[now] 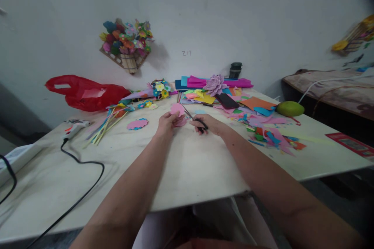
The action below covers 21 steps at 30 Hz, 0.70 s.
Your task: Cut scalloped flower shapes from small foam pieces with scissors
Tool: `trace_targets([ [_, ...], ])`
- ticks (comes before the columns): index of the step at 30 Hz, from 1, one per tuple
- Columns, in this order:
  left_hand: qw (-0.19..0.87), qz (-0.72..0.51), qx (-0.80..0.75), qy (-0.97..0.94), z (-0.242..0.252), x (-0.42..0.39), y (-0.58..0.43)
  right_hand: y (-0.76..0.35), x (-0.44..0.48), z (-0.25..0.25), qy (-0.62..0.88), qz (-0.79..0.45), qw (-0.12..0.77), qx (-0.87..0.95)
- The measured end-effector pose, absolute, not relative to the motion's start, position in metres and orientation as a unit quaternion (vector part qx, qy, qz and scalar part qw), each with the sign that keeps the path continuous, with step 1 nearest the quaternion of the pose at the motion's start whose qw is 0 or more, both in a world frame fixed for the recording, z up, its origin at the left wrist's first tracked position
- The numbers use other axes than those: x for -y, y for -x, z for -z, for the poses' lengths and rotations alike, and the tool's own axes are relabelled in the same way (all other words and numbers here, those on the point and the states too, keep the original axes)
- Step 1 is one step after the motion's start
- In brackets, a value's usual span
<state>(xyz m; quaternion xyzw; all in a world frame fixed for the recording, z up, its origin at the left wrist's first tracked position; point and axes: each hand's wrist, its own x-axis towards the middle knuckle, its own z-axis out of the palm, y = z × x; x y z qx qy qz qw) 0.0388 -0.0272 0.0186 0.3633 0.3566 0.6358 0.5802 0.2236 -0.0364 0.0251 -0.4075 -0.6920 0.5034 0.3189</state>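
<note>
Between the fingers of my left hand (168, 123) is a piece of pink paper (177, 108) with a rounded, lobed edge. My right hand (210, 124) is closed on a pair of black-handled scissors (188, 113), whose blades point left and touch or nearly touch the paper's right side. More pink paper shows under my left fingertips; whether it is the same piece I cannot tell. On the table to the left lies a pink scalloped disc with a blue edge (137, 124).
A glue gun (76, 127) with a black cord lies at left, near a red plastic bag (87, 94) and paper flowers (147, 104). Coloured paper scraps (276, 138), a phone (226, 101) and a green-yellow fruit (290, 108) lie at right. The table's front edge (201, 199) is close to my body.
</note>
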Motion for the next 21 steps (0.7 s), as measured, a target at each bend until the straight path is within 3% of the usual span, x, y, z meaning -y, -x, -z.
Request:
trace_targets([
  [21,0.61,-0.625,-0.346,-0.344,-0.0224,0.0328,-0.0488,-0.2147,0.0393,-0.0261,0.42,-0.484,0.331,0.693],
])
